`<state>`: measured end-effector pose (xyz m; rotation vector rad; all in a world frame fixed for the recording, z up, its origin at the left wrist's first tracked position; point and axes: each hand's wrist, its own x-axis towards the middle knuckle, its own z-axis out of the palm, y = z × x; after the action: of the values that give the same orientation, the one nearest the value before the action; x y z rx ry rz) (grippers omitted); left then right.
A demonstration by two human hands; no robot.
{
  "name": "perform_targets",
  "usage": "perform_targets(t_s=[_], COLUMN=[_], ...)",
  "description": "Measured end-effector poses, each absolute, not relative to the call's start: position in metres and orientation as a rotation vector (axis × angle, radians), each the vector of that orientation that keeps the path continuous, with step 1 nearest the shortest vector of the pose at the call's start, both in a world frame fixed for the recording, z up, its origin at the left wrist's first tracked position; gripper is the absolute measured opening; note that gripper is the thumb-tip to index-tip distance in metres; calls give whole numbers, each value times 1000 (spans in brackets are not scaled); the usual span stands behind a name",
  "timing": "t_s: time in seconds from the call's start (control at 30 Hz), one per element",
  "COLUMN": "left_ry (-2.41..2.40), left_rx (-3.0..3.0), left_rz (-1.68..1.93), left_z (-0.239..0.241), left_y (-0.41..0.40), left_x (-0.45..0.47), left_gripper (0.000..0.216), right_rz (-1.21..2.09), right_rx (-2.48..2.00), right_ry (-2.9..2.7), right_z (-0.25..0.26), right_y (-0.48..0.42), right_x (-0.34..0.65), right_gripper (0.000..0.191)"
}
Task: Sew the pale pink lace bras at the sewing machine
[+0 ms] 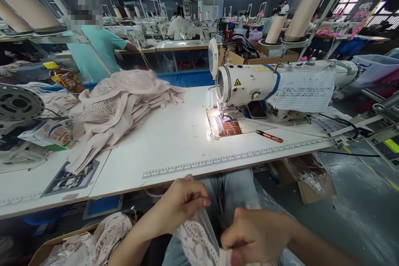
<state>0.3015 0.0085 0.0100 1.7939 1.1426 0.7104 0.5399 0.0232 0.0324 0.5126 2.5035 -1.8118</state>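
Over my lap, below the table's front edge, my left hand (185, 199) is closed on a piece of pale pink lace fabric (199, 243). My right hand (254, 235) grips the same lace piece farther right, with its fingers curled in. Between the two hands hang a scalloped lace edge and a sheer strip. The lower part of the piece runs out of the picture. Beyond my hands stands a white sewing machine (246, 83), its lamp lighting the needle plate (229, 129). Orange thread snips (269, 136) lie to the right of that plate.
A heap of pale pink lace pieces (121, 99) lies on the white table (174, 133) at left. A printed ruler (233, 158) runs along its front edge. Below left is a box of lace (102, 237). A co-worker in a turquoise shirt (93, 52) sits beyond, near a drink bottle (64, 77).
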Motion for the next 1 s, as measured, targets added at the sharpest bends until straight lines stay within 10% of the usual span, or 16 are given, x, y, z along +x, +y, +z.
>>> perform_targets(t_s=[0.2, 0.33, 0.6, 0.8, 1.0], left_ry=[1141, 862, 455, 471, 450], left_rx=[1544, 1604, 1075, 273, 123], left_rz=[1692, 1388, 1000, 1172, 1011], left_z=[14, 1, -39, -52, -76], left_y=[3, -18, -24, -7, -17], left_x=[318, 328, 374, 387, 374], left_gripper=[15, 33, 87, 55, 49], right_rz=[-2706, -2804, -2542, -1551, -2041], right_rx=[1856, 2435, 1968, 1913, 1440], right_ry=[2188, 1980, 2252, 2828, 2523], right_z=[51, 40, -5, -28, -23], right_y=[14, 10, 0, 3, 13], right_x=[577, 581, 555, 556, 577], right_gripper=[54, 38, 53, 52, 66])
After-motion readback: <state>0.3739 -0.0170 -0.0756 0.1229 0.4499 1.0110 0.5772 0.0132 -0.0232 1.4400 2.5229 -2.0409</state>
